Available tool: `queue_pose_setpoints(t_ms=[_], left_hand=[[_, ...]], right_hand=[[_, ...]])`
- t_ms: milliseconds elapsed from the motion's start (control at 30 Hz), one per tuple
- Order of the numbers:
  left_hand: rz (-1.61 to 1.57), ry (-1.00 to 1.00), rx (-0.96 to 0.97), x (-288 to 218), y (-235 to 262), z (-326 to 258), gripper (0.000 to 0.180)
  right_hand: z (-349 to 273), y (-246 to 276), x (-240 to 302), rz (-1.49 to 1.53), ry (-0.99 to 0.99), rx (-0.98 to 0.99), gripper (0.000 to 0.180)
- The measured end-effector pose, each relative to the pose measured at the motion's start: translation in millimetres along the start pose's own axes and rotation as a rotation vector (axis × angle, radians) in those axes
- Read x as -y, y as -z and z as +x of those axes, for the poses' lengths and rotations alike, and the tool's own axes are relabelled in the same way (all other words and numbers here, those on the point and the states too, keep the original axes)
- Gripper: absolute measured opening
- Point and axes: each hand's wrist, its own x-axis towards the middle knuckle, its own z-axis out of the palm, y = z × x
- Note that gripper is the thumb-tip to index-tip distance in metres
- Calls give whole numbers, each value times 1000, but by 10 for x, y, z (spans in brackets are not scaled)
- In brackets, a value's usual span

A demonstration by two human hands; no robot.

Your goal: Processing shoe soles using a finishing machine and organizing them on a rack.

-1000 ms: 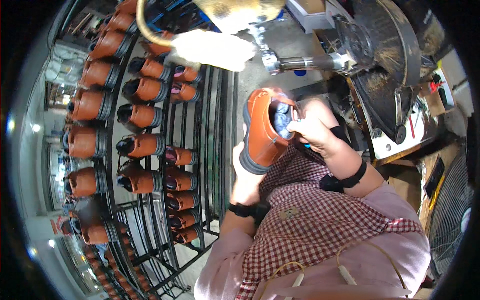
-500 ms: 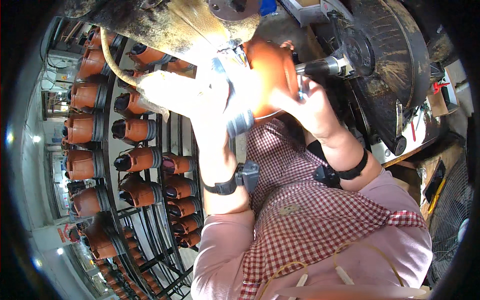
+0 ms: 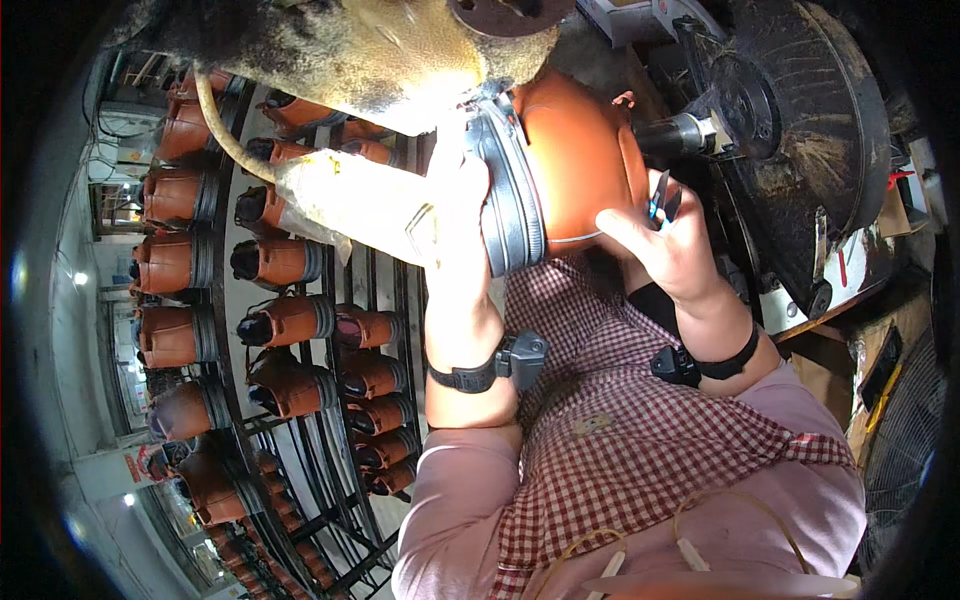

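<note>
A brown leather shoe (image 3: 580, 160) with a thick black sole (image 3: 505, 190) lies on its side under the end of a worn machine arm (image 3: 400, 60). My left hand (image 3: 460, 205), washed out by bright light, is closed against the sole. On the upper's other side my right hand (image 3: 670, 235) grips the shoe, with its thumb pressed on the leather. A small dark, pointed tool with a blue part (image 3: 657, 198) shows between the right hand's fingers; its exact kind is unclear. The left fingertips are partly hidden behind the sole.
Racks (image 3: 225, 370) on the left hold many similar brown shoes. A curved yellowish tube (image 3: 225, 130) and a glaring pale piece (image 3: 360, 200) stand by my left hand. A large dark wheel (image 3: 800, 110) with a metal shaft is at the right, above a fan (image 3: 900, 440).
The shoe and both hands have shifted slightly right in view, along with the surroundings. The shoe, blurred and glaring before, now shows sharply, and the pointed tool in my right hand is plainer.
</note>
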Motion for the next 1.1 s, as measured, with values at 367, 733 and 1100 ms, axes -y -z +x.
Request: queue_pose_setpoints(t_ms=[367,733,1100], left_hand=[[-82,225,-68,11,25,224,38],[-50,-7,31,139,75,-136,53],[-215,421,-1,23,0,-260,56]], right_hand=[[194,52,-17,-135,224,8,17],[198,132,3,-213,282,-63,25],[329,226,80,-429,343,-78,18]])
